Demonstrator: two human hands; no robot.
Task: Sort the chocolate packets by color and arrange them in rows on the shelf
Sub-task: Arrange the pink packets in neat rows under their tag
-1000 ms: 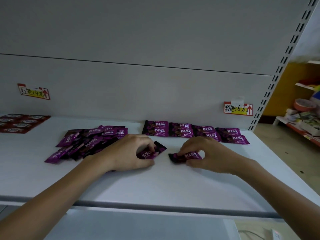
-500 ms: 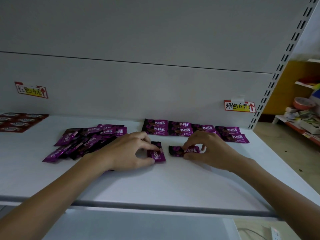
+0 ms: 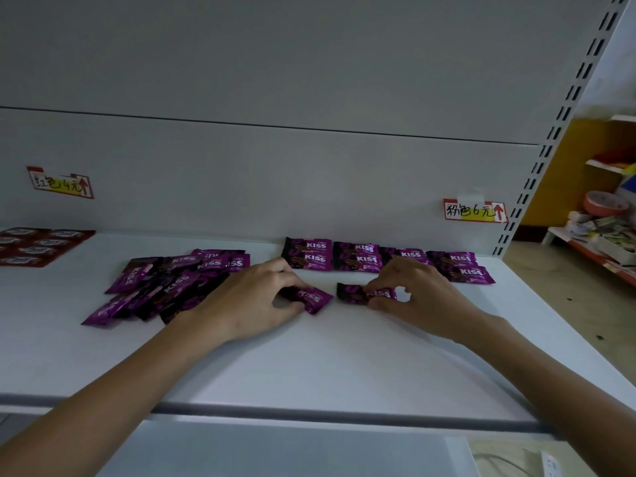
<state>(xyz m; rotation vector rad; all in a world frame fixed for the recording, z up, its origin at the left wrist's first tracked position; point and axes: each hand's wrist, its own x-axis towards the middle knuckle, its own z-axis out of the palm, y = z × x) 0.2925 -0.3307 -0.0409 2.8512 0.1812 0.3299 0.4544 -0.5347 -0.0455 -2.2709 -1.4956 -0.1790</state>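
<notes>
While left grip (image 3: 254, 301) pinches a tilted purple packet (image 3: 315, 297) on the shelf (image 3: 309, 366) | right grip (image 3: 423, 297) pinches a level packet (image 3: 358, 292) just beside | advice: square both to the back row (image 3: 378, 258), labels upright.

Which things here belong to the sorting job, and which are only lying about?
For the job: left hand, gripping a tilted purple packet; right hand, pinching a second purple packet; loose purple pile; purple rows at the back; red packets; shelf.
Lying about: clutter on the far rack; power strip below.
</notes>
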